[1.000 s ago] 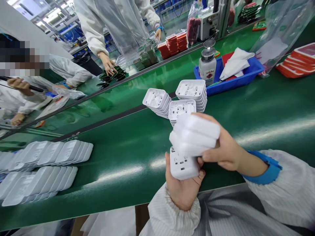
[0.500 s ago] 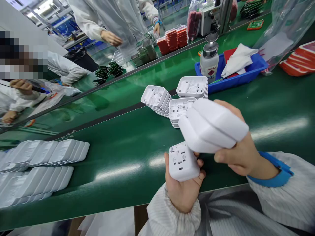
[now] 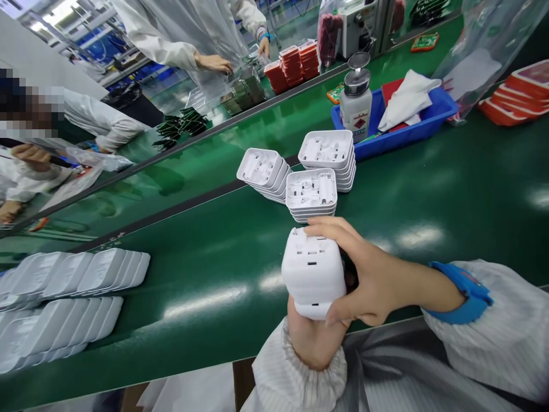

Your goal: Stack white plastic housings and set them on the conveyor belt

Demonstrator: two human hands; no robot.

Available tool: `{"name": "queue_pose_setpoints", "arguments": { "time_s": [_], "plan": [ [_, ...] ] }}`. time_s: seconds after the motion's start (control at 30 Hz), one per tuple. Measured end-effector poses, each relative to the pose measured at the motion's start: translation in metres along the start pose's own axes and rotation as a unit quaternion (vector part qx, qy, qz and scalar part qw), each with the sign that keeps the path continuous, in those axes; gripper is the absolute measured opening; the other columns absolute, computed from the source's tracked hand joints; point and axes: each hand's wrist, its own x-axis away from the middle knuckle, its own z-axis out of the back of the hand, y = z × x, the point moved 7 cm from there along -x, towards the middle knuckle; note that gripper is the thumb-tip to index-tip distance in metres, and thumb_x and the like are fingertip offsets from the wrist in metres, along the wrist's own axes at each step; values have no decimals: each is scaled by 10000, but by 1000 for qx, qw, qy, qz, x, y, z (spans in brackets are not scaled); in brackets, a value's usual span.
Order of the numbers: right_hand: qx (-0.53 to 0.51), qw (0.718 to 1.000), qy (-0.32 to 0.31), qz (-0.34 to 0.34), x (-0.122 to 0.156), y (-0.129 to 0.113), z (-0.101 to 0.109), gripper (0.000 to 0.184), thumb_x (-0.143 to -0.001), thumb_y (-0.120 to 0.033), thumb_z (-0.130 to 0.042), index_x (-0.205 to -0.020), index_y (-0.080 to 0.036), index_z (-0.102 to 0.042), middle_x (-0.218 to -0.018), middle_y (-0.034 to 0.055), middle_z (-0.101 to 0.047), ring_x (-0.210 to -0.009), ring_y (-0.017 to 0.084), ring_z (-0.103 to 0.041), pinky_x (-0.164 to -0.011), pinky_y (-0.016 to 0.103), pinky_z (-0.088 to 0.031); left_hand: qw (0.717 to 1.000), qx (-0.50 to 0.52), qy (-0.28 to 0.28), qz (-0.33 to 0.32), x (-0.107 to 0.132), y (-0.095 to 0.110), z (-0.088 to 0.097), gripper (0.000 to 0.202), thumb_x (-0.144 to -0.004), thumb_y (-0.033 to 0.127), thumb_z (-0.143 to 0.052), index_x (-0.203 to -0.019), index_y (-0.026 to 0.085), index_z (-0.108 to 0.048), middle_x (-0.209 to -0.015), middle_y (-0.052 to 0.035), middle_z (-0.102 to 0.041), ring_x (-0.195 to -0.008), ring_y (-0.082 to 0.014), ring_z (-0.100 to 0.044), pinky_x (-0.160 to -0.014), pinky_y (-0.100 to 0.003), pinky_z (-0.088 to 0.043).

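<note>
White plastic housings (image 3: 312,274) with small slots are stacked together over the table, close to my body. My left hand (image 3: 314,343) supports them from below, its fingers mostly hidden behind the plastic. From the right, my right hand (image 3: 371,272) wraps round the same housings, thumb low and fingers over the top. Just beyond stand three stacks of similar open housings: a near one (image 3: 311,194), one at the back right (image 3: 328,150) and one at the left (image 3: 259,169).
More white shells (image 3: 124,269) lie nested in rows at the left. A blue tray (image 3: 407,137) holds a cloth (image 3: 409,100), with a pump bottle (image 3: 355,103) at its side. Red-orange pieces (image 3: 517,94) are piled at the right. Across the bench, a person (image 3: 171,34) handles parts.
My right hand has come down and left with its housings, onto the one in my left hand. The pieces now sit together between both hands. The view has shifted slightly.
</note>
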Motion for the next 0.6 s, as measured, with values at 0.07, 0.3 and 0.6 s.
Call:
{"name": "queue_pose_setpoints", "arguments": {
  "time_s": [0.07,0.3,0.6],
  "plan": [
    [-16,999,-30,-34,1,3,0,1010,-585,-170,-868,-1412,-235,-292,-1416,98,-189,-1328,302,-230,-1093,415,-312,1000,-2,19,12,-1,-1,2,408,-913,412,-361,-1206,253,-596,-1047,-70,-653,-969,-251,-611,-820,-368,-514],
    [-49,991,-110,-55,8,2,-1,1037,-634,-87,-779,-1471,-301,-205,-1481,52,-66,-1348,339,-172,-1055,386,-375,999,24,2,33,0,-3,-5,459,-922,471,-331,-1066,186,-661,-907,-99,-639,-758,-190,-602,-565,-243,-498],
    [-15,993,-39,-107,2,13,-6,1144,-461,-122,-887,-1423,-199,-273,-1460,125,-75,-1322,314,-261,-1088,375,-311,997,11,-80,-12,-6,-2,3,414,-852,401,-492,-1206,234,-626,-952,-65,-700,-981,-244,-643,-918,-324,-499]
  ]
}}
